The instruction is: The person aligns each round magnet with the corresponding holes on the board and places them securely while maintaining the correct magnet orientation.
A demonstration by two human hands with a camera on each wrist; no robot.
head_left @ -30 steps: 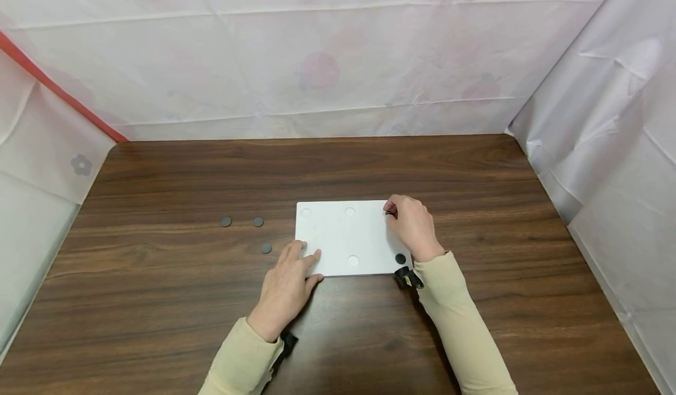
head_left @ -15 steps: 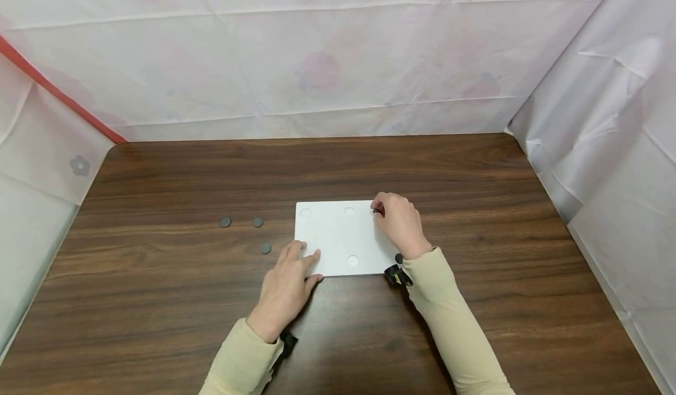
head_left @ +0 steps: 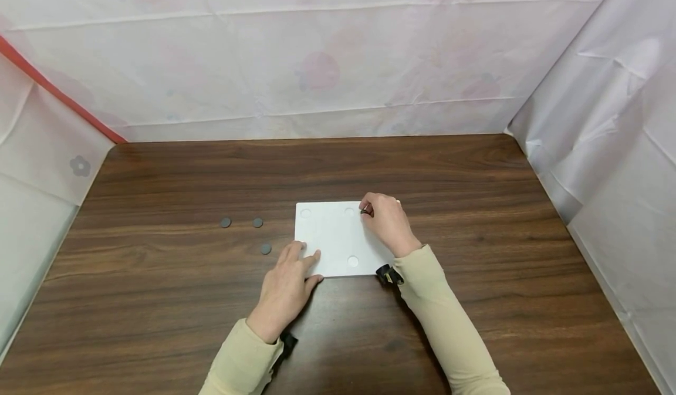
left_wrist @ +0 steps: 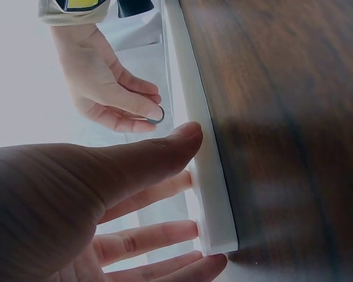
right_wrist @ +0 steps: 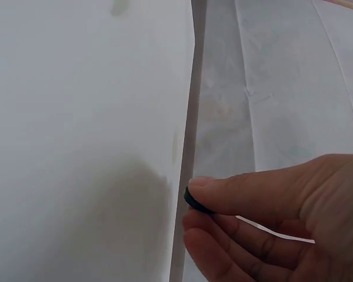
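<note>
Between thumb and fingertips my right hand (head_left: 388, 223) pinches a small dark round disc (right_wrist: 195, 201). It is over the far side of a white rectangular board (head_left: 333, 233), just right of a shallow round recess (head_left: 349, 212). My left hand (head_left: 285, 283) rests on the board's near left corner with fingers spread; in the left wrist view its thumb (left_wrist: 185, 138) lies against the board's edge. Other round recesses show at the far left and the near middle of the board. The right hand and sleeve hide the board's right part.
Several inches left of the board, three dark discs (head_left: 257, 222) lie on the brown wood-grain table (head_left: 158, 301). White printed cloth (head_left: 317, 49) hangs behind the table and along both sides. Each wrist carries a black strap device (head_left: 388, 274).
My right hand has moved left along the board's far side with the disc in its fingers. Its sleeve now covers a disc seen earlier at the board's near right corner. The left hand stays put.
</note>
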